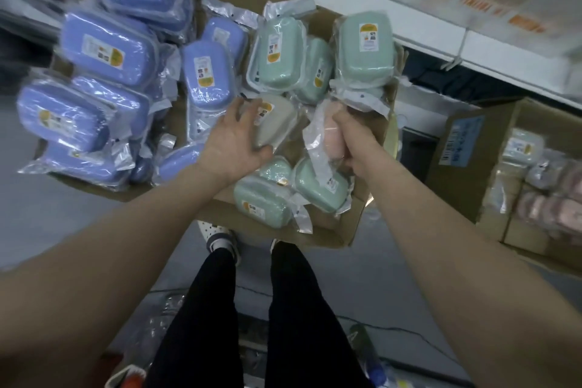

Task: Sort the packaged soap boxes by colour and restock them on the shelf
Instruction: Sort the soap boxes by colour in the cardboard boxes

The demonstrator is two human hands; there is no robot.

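Note:
A flat cardboard box (pixel 333 238) below me holds several soap boxes sealed in clear plastic. Blue ones (pixel 108 49) are piled on its left half and green ones (pixel 278 55) lie on its right half. In the middle lies a beige soap box (pixel 277 123), and my left hand (pixel 234 142) grips it from its near left side. Just to the right, my right hand (pixel 351 142) holds a pink soap box (pixel 332 138) by its side, slightly lifted above the green ones. One green box (pixel 365 47) leans at the carton's far right corner.
A white shelf edge (pixel 441 41) runs across the top right, with wrapped stock above it. A second open carton (pixel 466 167) at the right holds more packaged boxes, some of them pink. My legs and shoes stand on the grey floor just in front of the carton.

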